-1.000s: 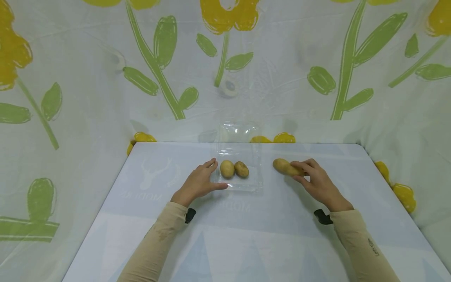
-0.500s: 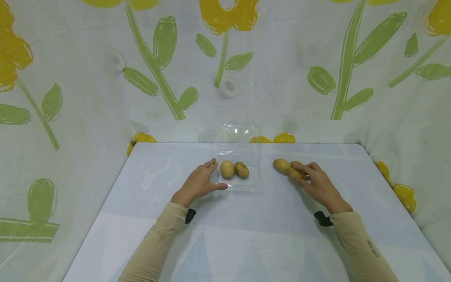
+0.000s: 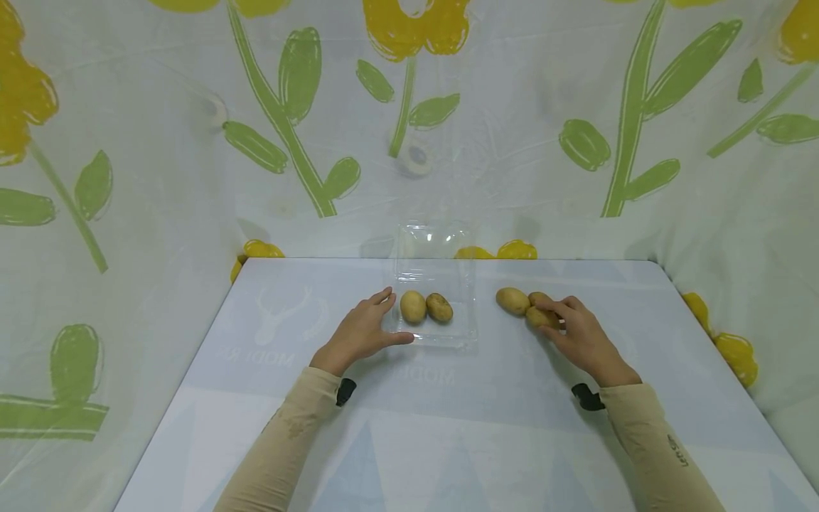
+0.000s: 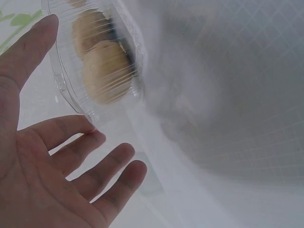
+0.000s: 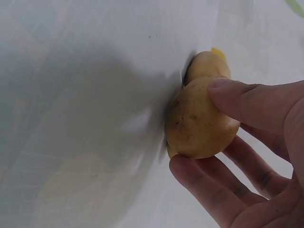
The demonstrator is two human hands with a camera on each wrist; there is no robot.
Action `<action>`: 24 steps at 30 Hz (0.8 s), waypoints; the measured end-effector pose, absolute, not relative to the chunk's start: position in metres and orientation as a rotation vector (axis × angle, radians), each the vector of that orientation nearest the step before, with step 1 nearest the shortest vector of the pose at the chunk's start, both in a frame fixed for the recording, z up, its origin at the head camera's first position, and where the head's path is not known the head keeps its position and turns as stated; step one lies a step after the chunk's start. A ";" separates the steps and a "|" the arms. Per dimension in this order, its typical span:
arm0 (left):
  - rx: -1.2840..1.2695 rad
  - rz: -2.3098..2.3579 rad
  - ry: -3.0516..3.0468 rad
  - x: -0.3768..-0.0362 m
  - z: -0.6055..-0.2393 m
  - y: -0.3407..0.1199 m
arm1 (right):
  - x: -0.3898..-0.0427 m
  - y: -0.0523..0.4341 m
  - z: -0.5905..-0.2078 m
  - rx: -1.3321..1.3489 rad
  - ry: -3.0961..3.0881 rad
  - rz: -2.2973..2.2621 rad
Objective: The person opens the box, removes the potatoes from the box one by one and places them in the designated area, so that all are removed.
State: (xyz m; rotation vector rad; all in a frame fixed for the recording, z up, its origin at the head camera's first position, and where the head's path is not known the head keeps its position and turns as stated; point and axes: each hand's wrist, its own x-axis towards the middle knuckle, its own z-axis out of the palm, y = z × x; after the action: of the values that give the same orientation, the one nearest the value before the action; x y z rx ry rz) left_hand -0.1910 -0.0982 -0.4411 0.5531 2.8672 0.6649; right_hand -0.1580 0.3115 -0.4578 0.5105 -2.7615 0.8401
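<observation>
A person's two arms in beige sleeves reach across a pale blue table [image 3: 409,427]. The left hand [image 3: 361,333] lies with fingers straight and spread, holding nothing, its fingertips at the near left edge of a clear plastic container [image 3: 463,323]; the left wrist view shows the palm open just beside the container's ribbed wall [image 4: 64,90]. The right hand [image 3: 579,334] grips a small potato [image 3: 540,317] on the table, thumb and fingers curled round it; the right wrist view shows the thumb over the top and a finger beneath the potato [image 5: 199,121]. A second loose potato [image 3: 512,301] lies touching the gripped one on its far left side, right of the container and near it. Inside the container sit two more potatoes, a rounder one [image 3: 412,306] on the left and a darker one [image 3: 439,307] touching it on the right. The container's lid [image 3: 429,245] stands open at the table's far edge, against a backdrop cloth [image 3: 160,178] printed with yellow flowers and green leaves.
</observation>
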 end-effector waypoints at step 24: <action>0.537 0.673 2.858 -0.190 -0.439 -0.098 | -0.161 0.312 -0.464 0.468 -2.803 0.871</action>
State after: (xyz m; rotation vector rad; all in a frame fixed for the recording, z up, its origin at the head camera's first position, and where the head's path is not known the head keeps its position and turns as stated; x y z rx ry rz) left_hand -0.1900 -0.0978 -0.4391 0.5371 2.8582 0.6727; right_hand -0.1607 0.3122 -0.4645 0.4685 -2.8034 0.8714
